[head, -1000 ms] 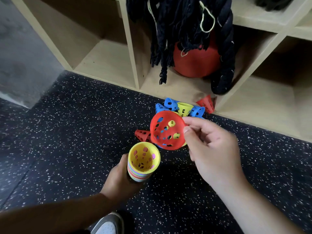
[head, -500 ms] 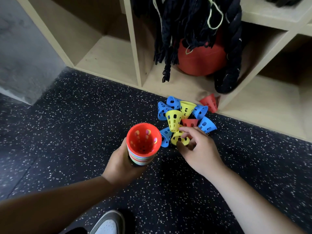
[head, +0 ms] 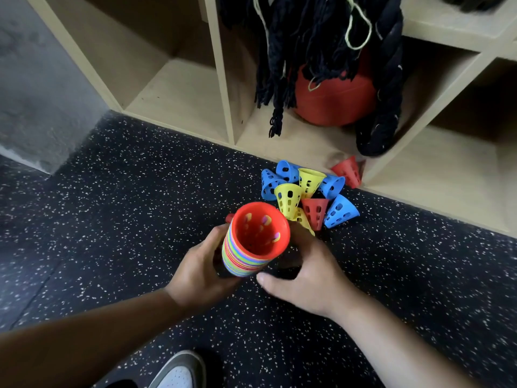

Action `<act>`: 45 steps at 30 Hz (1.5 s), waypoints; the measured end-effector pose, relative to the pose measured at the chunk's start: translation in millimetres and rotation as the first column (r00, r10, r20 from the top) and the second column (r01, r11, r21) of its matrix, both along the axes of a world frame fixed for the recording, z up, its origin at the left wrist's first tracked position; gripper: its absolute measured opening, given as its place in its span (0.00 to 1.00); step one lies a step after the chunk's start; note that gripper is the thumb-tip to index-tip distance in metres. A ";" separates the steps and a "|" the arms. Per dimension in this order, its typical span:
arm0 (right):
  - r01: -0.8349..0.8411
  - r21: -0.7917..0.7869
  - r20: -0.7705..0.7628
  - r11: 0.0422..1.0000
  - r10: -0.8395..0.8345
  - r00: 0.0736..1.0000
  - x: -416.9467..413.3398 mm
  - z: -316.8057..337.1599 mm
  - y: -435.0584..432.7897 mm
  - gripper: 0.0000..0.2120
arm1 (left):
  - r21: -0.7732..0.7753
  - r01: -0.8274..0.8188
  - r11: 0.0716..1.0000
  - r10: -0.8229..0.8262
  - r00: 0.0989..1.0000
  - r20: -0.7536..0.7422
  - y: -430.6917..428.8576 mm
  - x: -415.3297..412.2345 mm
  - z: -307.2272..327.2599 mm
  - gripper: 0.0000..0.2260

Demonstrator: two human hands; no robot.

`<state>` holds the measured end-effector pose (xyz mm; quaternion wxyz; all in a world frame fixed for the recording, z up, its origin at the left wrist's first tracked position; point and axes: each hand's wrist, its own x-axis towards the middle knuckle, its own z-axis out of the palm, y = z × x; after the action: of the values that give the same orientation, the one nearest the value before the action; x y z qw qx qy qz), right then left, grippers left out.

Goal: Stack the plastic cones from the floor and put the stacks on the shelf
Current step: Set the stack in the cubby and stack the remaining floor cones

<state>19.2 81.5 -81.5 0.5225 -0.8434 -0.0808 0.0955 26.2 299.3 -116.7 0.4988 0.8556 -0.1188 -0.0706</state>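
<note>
Red rim on top, rainbow stripes underneath: your stack of nested perforated plastic cones (head: 246,256) sits in your left hand (head: 198,273), fingers wrapped round its lower half, mouth tipped up toward you, narrow end down near the speckled black rubber floor (head: 140,191). Your right hand (head: 310,275) is curled right beside it, thumb by the base. Its fingertips are hidden behind the rim, so I can't tell if it's pinching anything.

What matters next, I reckon: the loose heap of blue, yellow and red cones (head: 291,196) lies just past the stack, toward the pale wooden shelf (head: 179,99) and a bit right, so your right hand is closer. One lone red cone (head: 348,170) leans at the shelf edge, farther off.
</note>
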 end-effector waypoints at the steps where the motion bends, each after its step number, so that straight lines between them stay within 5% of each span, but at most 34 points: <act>1: -0.020 0.006 -0.028 1.000 0.020 0.999 -0.9 2.1 4.8 0.29 | -0.016 -0.007 1.000 0.007 1.000 -0.004 -1.3 -0.1 1.2 0.31; 11: 0.080 -0.003 0.009 0.997 -0.080 0.997 6.4 11.9 7.0 0.27 | -0.105 0.027 0.994 -0.037 0.995 -0.094 0.5 5.3 6.7 0.38; 20: 0.007 0.024 -0.061 1.000 -0.006 0.998 2.2 -3.2 -9.1 0.26 | -0.079 0.038 0.996 -0.045 0.995 -0.087 11.9 -1.8 9.7 0.36; 25: 0.265 -0.372 0.135 0.890 -0.230 0.964 3.7 -47.4 -48.2 0.22 | -0.076 0.000 0.997 -0.010 0.992 -0.127 18.6 -8.4 3.5 0.34; 30: 0.176 -0.653 0.027 0.737 -0.209 0.978 18.0 -67.8 -51.1 0.22 | -0.070 -0.055 0.996 0.043 0.986 -0.159 20.1 -7.2 2.5 0.30; 39: 0.230 -0.712 0.097 0.663 -0.231 0.968 45.4 -75.8 -40.4 0.11 | -0.022 -0.092 0.996 0.087 0.983 -0.163 23.7 -5.6 -5.9 0.34; 45: 0.318 -0.612 0.251 0.724 -0.203 0.946 35.1 -80.5 -49.2 0.07 | -0.050 -0.094 0.994 0.082 0.977 -0.194 23.4 -4.8 -4.7 0.33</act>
<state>54.3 32.3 -161.9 0.1999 -0.9789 0.0331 -0.0280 21.5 322.7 -121.3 0.5356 0.8342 -0.0341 -0.1271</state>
